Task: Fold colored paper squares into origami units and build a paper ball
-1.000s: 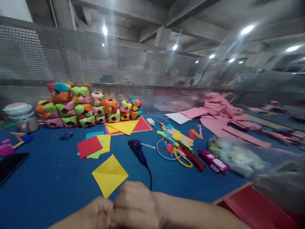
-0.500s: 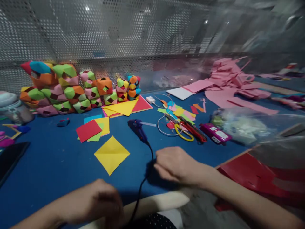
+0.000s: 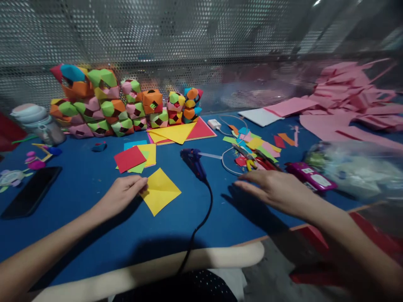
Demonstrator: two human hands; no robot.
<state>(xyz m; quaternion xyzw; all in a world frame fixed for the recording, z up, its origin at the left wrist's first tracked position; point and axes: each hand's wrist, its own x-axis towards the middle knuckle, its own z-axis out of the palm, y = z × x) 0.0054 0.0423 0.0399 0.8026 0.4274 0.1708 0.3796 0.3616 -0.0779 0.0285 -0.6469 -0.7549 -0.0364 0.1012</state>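
My left hand (image 3: 126,191) is at the left corner of a creased yellow paper square (image 3: 162,193), thumb and fingers closed on that corner. The square lies flat on the blue table. My right hand (image 3: 272,186) hovers above the table with its fingers stretched out and nothing in it. Just beyond its fingertips are scissors with yellow handles (image 3: 251,165) and a red-handled tool (image 3: 266,162), partly hidden by the hand. Between my hands lies a dark blue glue gun (image 3: 194,162) with a clear glue stick, its black cord running toward me.
Folded paper balls (image 3: 113,110) are stacked along the perforated metal screen (image 3: 189,42). Small paper squares (image 3: 129,158), a phone (image 3: 31,191) and a lidded jar (image 3: 36,121) lie left. Paper scraps (image 3: 255,143), a purple device (image 3: 311,176), a plastic bag (image 3: 355,167) and pink strips (image 3: 346,92) lie right.
My left hand has moved up from the table's front edge to the yellow square. My right hand has gone right, toward the scissors, and its fingers have opened. The view has shifted left.
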